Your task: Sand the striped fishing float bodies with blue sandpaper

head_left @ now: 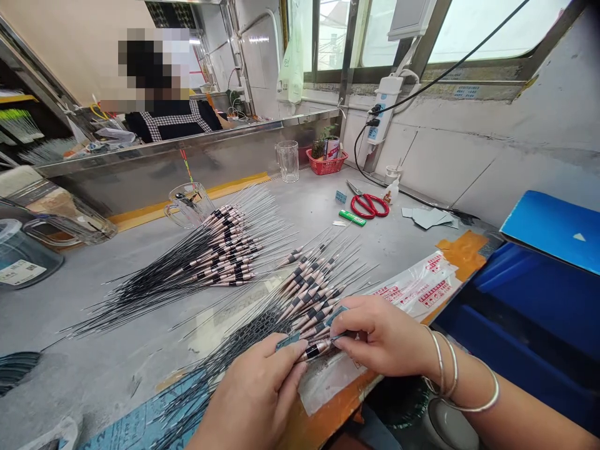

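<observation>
My left hand [262, 390] is closed on a fishing float [317, 350] with a pale pink body and black bands; a small blue-grey sandpaper piece [287, 340] shows by its fingers. My right hand [375, 334] pinches another folded piece of sandpaper [336, 317] at the float's other end. Just beyond my hands lies a pile of similar floats [312, 284], their dark stems spreading toward the lower left. A second, larger pile of floats [225, 250] rests farther left. My fingers hide part of the held float.
Red-handled scissors [370, 205], a green packet [352, 217] and loose grey sheets [429, 217] lie at the back right. Glass mugs [190, 206] stand along the back. A blue bin [529, 300] is at right. Another person [175, 122] sits beyond the metal partition.
</observation>
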Demonstrator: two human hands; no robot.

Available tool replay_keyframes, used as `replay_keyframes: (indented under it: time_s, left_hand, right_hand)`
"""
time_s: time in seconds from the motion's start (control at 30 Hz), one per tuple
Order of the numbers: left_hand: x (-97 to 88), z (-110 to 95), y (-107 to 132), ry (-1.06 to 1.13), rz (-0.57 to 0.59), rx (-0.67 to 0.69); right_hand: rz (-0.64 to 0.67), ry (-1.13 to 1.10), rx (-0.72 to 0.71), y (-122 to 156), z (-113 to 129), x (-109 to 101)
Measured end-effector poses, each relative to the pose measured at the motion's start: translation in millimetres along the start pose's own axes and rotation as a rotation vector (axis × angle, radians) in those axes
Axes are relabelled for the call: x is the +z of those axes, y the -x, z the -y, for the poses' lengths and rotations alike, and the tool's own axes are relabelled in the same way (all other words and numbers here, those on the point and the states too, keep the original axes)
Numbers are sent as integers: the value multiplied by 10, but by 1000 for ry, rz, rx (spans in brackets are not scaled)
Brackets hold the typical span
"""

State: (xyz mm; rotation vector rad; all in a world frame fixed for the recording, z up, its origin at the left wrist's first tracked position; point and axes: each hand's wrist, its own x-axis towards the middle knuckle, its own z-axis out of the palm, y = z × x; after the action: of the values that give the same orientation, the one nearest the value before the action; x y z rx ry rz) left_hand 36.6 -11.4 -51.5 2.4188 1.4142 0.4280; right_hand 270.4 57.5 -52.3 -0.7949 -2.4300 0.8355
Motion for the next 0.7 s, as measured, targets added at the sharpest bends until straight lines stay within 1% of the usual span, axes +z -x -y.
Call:
replay_keyframes:
  time_s: [0.17,0.3,0.7]
  left_hand:
    - [0,-1,-16,21,-61,43]
    - [7,-5,-15,14,-93,59]
    - [-18,-14,-14,22,-88,56]
  right_hand:
    - [10,37,24,18,-20,-3]
    - [10,33,37,8,9,7]
    - [4,-3,12,-26,36,36]
